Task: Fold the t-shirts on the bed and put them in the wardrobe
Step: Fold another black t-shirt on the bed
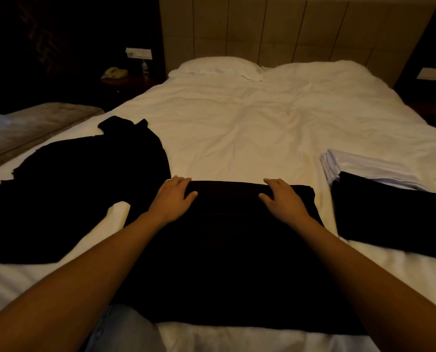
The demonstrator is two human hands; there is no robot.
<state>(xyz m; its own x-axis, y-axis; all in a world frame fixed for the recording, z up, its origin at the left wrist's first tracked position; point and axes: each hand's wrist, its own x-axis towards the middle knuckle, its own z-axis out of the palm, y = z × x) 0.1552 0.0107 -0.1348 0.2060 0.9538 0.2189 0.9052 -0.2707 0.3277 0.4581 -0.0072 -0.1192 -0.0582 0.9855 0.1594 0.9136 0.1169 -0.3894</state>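
Two bare forearms reach forward over a white bed [250, 118], both palms down on a black t-shirt [224, 250] spread near the bed's near edge. The left hand [173, 196] lies at the shirt's far-left corner, its grip apart: fingers fairly straight and together over the far folded edge, thumb splayed inward on the cloth. The right hand [281, 198] mirrors it toward the far-right corner, fingers flat along the same edge, thumb out to the inside, clamped on nothing. The shirt under them forms a smooth, dark, roughly rectangular slab with a straight far fold. Just beside it toward the bed's left edge lies an unfolded black garment [72, 189], loose and irregular, one rumpled end pointing toward the headboard [288, 26]. Near the bed's right edge a folded black t-shirt [389, 224] sits squared off, partly overlapping a stack of folded white cloth [364, 166] with layered edges. The sheet is soft and creased; a white pillow [217, 67] rests against the padded, panelled headboard.
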